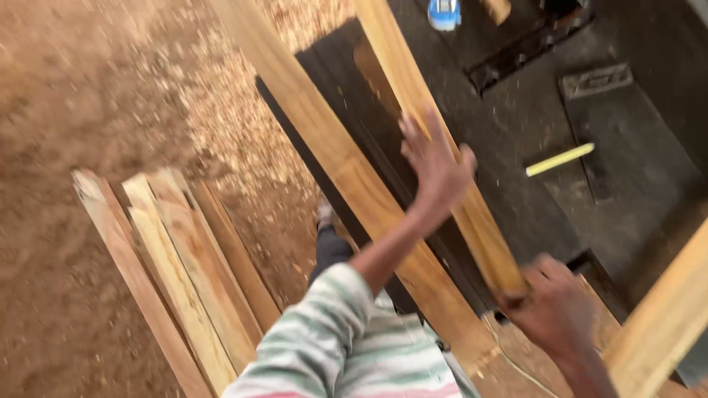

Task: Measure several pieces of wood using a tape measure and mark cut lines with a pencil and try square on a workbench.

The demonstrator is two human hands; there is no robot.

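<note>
A long narrow wooden plank (pixel 394 59) lies slanted across a dark machine table (pixel 516 125). My right hand (pixel 557 309) grips its near end. My left hand (pixel 436 163), fingers spread, rests flat on the plank's middle; its arm wears a striped sleeve. A wider plank (pixel 324 136) lies beside it on the left, running the same way.
Several planks (pixel 184 273) are stacked low at the left over a sawdust-covered floor (pixel 88 88). A yellow stick (pixel 560 159) lies on the dark table, and a blue object (pixel 445 13) sits at its far end. Another plank edge (pixel 664 317) crosses the lower right corner.
</note>
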